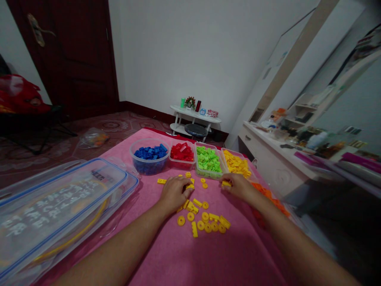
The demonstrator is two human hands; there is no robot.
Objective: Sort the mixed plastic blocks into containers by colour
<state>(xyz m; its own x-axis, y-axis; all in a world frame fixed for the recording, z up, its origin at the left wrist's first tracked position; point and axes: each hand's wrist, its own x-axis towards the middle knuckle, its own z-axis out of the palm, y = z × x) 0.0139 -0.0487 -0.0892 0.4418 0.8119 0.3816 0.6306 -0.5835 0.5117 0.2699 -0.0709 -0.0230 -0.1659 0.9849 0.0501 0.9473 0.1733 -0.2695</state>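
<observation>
My left hand [174,194] is over the scattered yellow pieces, its fingers curled and closed at a small yellow building brick [190,186]. Part of that brick is hidden by the fingers. To the right, my right hand [239,186] pinches another yellow brick [226,184] just in front of the yellow container. Between and below my hands lie several loose yellow bricks [214,217] and round yellow wheel-like pieces [207,227] on the pink cloth [166,254].
Along the far edge stand tubs of blue bricks [150,154], red bricks [182,152], green bricks [208,159] and yellow bricks [237,163]. Orange bricks [270,198] lie beside my right forearm. Large clear lidded boxes [59,198] occupy the left. A white dresser [274,159] stands right.
</observation>
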